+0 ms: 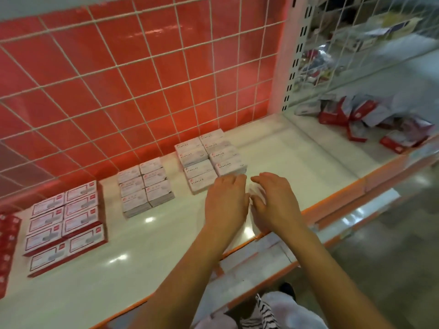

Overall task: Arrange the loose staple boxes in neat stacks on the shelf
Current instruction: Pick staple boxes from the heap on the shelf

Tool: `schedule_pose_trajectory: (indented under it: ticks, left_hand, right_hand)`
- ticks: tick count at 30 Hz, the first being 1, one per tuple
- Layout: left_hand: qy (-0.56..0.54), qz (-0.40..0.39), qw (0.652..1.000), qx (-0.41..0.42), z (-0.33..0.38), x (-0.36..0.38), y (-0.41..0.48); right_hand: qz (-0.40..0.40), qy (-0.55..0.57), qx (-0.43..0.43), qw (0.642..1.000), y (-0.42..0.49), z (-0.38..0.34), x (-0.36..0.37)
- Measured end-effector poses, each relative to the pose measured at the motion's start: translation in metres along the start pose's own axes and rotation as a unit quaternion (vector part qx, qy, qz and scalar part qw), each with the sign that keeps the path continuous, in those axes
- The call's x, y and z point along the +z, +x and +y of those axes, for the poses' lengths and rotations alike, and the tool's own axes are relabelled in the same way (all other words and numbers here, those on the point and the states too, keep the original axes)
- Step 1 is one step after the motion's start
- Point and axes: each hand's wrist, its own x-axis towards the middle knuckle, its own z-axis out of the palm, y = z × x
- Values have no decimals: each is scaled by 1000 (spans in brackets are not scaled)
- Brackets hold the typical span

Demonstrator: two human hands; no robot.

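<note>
Both hands are over the shelf (166, 245), palms down, side by side near the front, thumbs almost touching.
- Left hand (225, 203): fingers loosely curved, tips at the front boxes of the white block (210, 160). Contact unclear because of blur.
- Right hand (273, 203): fingers loosely curved and spread a little, over bare shelf just right of that block.
- There's a pale blur between the thumbs. Can't tell if it's a box, so can't tell if either hand holds anything.

Stock on the shelf, right to left:
- White block: two columns of four, lids reading STAPLES, edges flush, near the back.
- Middle block (145, 186): two columns of three, white, stacked a few high, set apart from the white block.
- Red-edged block (66, 222): two columns of four, further left.
- Red boxes (8, 245): at the far left edge, cut off by the frame.

Loose pile (370, 119): red and white boxes jumbled at all angles, far right of the shelf past the post (282, 79), well apart from the hands.

Behind the blocks, a white wire grid (142, 79) stands over a red panel. An orange lip (332, 200) runs along the shelf front.
</note>
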Motion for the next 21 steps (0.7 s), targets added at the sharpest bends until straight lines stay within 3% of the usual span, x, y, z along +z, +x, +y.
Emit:
schedule_pose_trajectory:
  ticks: [11,21]
  left_hand:
    - [-1,2,1000,14,111,42,73]
    - [-14,15,998,54,182,71,120]
  right_hand:
    - [15,-19,-2,1000,37,109,-69]
    - [79,-45,-6,996,58,193,-103]
